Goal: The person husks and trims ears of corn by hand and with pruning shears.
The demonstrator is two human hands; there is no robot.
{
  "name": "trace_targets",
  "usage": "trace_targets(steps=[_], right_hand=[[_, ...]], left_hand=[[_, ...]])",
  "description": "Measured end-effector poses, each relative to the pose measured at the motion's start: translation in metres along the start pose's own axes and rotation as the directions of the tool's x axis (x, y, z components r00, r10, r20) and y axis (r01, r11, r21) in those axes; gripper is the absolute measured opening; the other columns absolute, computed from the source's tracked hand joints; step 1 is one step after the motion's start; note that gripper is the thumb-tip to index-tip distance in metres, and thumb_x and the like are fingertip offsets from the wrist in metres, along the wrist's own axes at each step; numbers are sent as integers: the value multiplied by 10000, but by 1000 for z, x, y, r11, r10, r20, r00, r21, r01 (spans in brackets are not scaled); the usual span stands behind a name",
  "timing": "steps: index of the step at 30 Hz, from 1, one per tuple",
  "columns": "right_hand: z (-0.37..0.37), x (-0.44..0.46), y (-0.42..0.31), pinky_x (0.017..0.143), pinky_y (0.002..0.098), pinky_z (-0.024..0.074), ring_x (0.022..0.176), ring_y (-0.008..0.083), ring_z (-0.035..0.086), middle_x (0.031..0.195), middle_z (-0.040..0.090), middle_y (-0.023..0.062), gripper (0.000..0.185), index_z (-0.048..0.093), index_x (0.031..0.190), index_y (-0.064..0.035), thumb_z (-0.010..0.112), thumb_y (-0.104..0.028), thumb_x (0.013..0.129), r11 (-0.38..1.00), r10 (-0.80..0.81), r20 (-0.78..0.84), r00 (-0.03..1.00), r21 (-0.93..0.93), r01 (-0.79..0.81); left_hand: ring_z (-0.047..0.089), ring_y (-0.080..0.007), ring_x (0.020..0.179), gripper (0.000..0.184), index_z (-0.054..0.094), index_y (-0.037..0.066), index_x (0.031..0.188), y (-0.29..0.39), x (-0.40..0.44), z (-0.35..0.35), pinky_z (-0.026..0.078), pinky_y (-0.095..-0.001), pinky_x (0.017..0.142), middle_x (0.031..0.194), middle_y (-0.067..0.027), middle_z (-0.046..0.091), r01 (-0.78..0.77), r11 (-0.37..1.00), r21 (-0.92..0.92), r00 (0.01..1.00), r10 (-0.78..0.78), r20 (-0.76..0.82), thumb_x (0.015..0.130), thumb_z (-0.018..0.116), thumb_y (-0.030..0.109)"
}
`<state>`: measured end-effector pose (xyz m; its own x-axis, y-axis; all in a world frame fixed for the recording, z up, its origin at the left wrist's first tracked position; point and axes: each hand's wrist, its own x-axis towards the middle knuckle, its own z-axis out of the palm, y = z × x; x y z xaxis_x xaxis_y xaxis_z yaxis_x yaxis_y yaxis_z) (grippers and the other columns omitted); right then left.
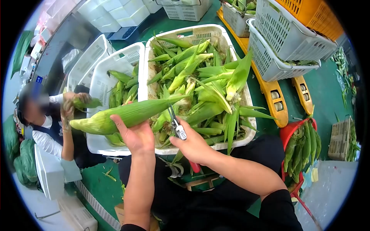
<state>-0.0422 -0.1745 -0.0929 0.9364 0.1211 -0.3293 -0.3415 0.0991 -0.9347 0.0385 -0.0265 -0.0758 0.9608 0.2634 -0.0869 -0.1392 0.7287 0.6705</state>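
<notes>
Via head cam I've got both hands busy. L hand is palm-up, thumb spread along the near side, fingers mostly hidden under 1 long corn ear, husk on, which it cradles above the 2 open containers. R hand is wrapped round 1 pr of shears, grip closed, red handle end poking out below; blades sit right by the ear's leafy end, can't tell if touching.

Counts: 1 big white bin in front, heaped w/ corn & loose husk, too tangled to count. 1 smaller white crate just L of it, several ears inside, partly hidden. 1 co-worker far L, both hands on 1 green ear. Over R: 2 stacked white crates, 1 orange crate on top, plus 1 red container w/ a bunch of green ears.
</notes>
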Motion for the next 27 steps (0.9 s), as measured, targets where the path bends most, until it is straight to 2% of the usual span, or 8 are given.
trace_targets(steps=[6, 9, 16, 19, 22, 23, 24, 27], right_hand=[[1, 13, 3, 996, 322, 420, 1106, 219, 548, 1255, 567, 146, 675, 299, 1513, -27, 622, -147, 932, 996, -91, -85, 992, -23, 89], [-3, 15, -1, 875, 289, 465, 962, 171, 567, 1087, 597, 82, 623, 352, 1481, -35, 626, -142, 932, 996, -86, -81, 993, -25, 84], [-3, 28, 13, 610, 276, 450, 658, 98, 487, 782, 518, -20, 250, 534, 1191, -115, 611, -211, 975, 950, 133, -178, 975, 302, -74], [-14, 24, 10, 648, 281, 457, 698, 123, 524, 827, 546, -5, 297, 518, 1235, -121, 619, -210, 970, 851, 205, -233, 951, 522, -56], [-25, 21, 24, 629, 281, 451, 710, 121, 511, 959, 541, 28, 578, 373, 1412, -84, 664, -190, 924, 911, 163, -180, 970, 405, -78], [-31, 14, 19, 715, 284, 462, 801, 137, 542, 1015, 558, 36, 694, 309, 1481, -70, 684, -168, 905, 918, 195, -107, 975, 371, -143], [-34, 11, 22, 832, 300, 475, 951, 165, 570, 1093, 567, 58, 716, 298, 1493, -42, 685, -142, 899, 951, 115, -108, 988, 299, -78], [-50, 0, 11, 947, 319, 461, 1080, 179, 560, 1164, 565, 80, 704, 303, 1498, -23, 674, -135, 910, 965, -226, -20, 974, -143, 221]], left_hand=[[490, -272, 1225, 719, 439, 46, 1355, -7, -6, 6, 394, -508, 1093, 1287, -135, 518, 30, 1000, 11, 997, -29, -75, 873, 699, 512], [496, -258, 1217, 703, 456, 34, 1325, -9, -7, 3, 409, -490, 1077, 1286, -126, 518, 56, 998, 40, 998, -55, -42, 874, 696, 517], [527, -254, 1184, 662, 484, 35, 1288, -9, 1, 4, 425, -475, 1066, 1233, -112, 552, -26, 998, 56, 998, 29, -64, 876, 702, 505], [543, -254, 1169, 653, 504, 37, 1256, 6, 12, 2, 435, -471, 1061, 1220, -106, 569, -50, 999, -9, 996, 49, -78, 867, 705, 521], [580, -258, 1118, 541, 516, 28, 1236, 22, 17, -9, 465, -485, 1027, 1134, -120, 608, 105, 994, -31, 995, -105, 3, 884, 714, 388], [599, -267, 1086, 497, 518, 25, 1231, 27, 20, -16, 490, -482, 996, 1105, -127, 616, 158, 987, 30, 985, -159, 61, 886, 707, 329], [619, -277, 1054, 457, 519, 22, 1226, 36, 23, -22, 514, -479, 965, 1075, -135, 625, 197, 976, 97, 972, -207, 110, 887, 700, 270], [681, -316, 829, 561, 457, 37, 1274, 53, 17, -18, 590, -413, 699, 1010, -198, 643, 175, 853, 491, 943, -289, 166, 791, 707, 177]])
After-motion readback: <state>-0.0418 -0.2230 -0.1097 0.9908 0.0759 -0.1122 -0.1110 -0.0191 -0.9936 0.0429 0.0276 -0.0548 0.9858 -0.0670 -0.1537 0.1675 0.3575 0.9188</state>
